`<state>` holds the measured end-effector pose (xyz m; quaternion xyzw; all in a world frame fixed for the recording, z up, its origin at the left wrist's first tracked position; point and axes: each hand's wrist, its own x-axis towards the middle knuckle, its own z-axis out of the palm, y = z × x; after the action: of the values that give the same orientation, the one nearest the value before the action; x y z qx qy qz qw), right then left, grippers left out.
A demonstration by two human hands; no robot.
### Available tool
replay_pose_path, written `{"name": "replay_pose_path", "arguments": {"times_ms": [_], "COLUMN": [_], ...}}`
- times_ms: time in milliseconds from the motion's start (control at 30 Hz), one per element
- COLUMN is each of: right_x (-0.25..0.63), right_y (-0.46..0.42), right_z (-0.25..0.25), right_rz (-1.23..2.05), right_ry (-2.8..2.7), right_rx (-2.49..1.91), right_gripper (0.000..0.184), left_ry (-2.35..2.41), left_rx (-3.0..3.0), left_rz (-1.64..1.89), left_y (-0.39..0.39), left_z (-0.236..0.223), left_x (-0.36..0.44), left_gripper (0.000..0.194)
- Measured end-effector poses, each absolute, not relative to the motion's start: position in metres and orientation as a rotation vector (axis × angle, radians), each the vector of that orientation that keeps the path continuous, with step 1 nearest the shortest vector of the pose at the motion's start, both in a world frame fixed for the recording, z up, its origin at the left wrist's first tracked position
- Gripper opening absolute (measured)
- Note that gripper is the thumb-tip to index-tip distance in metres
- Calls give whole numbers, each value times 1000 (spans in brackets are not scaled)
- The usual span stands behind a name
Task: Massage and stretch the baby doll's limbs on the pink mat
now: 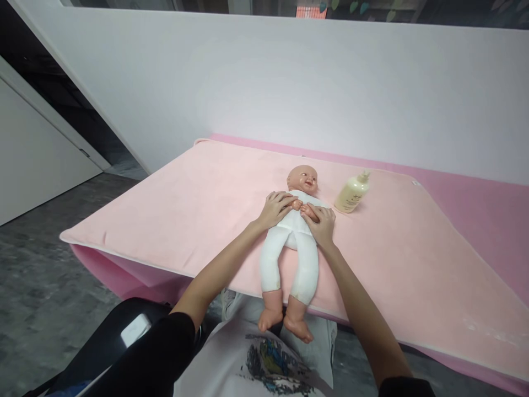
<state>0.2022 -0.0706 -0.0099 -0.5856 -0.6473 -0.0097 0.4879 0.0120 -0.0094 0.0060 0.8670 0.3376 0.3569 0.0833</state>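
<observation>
A baby doll (292, 242) in a white suit lies on its back on the pink mat (198, 209), head away from me, its feet hanging over the near edge. My left hand (276, 207) rests on the doll's chest on the left side, fingers curled over one of the doll's small hands. My right hand (321, 221) lies on the chest's right side, fingers closed over the doll's other hand. Both of the doll's hands are brought together on its chest.
A pale yellow pump bottle (351, 193) lies on the mat just right of the doll's head. A white wall runs behind the table. A black seat edge (119, 336) is at lower left, with grey floor beyond.
</observation>
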Motion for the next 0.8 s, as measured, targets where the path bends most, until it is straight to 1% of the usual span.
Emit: {"name": "replay_pose_path", "arguments": {"times_ms": [167,300,367,433,500,600,700,800], "right_x": [204,218,229,240,251,264,271,271], "right_y": [-72,-66,-61,-55,-51,-48,-47,-46], "right_z": [-2,-1,-4,-7,-10,-14,-19,-24], "right_rz": [248,254,247,315,404,483,525,539], "right_ry": [-1068,-744,-581,-361,-182,-94,-129,-224], "right_rx": [-1231,-1171,-1208,-1201,-1154,-1090,-1047,-1035], "right_gripper": [48,52,51,48,43,36,34,39], "left_ry": [1036,1097,1139,1197,1277,1357,1314,1321], "left_rx": [2384,2023,1748,1497,1302,1031,896,993], "left_rz": [1298,1540,1684,1788,1838,1844,1831,1796], "left_y": [-10,-4,4,15,27,42,47,44], "left_z": [5,3,-3,-10,-19,-30,-34,-32], "left_x": [8,3,-1,-8,-16,-27,-31,-29], "left_gripper": [39,43,46,47,44,44,55,74]}}
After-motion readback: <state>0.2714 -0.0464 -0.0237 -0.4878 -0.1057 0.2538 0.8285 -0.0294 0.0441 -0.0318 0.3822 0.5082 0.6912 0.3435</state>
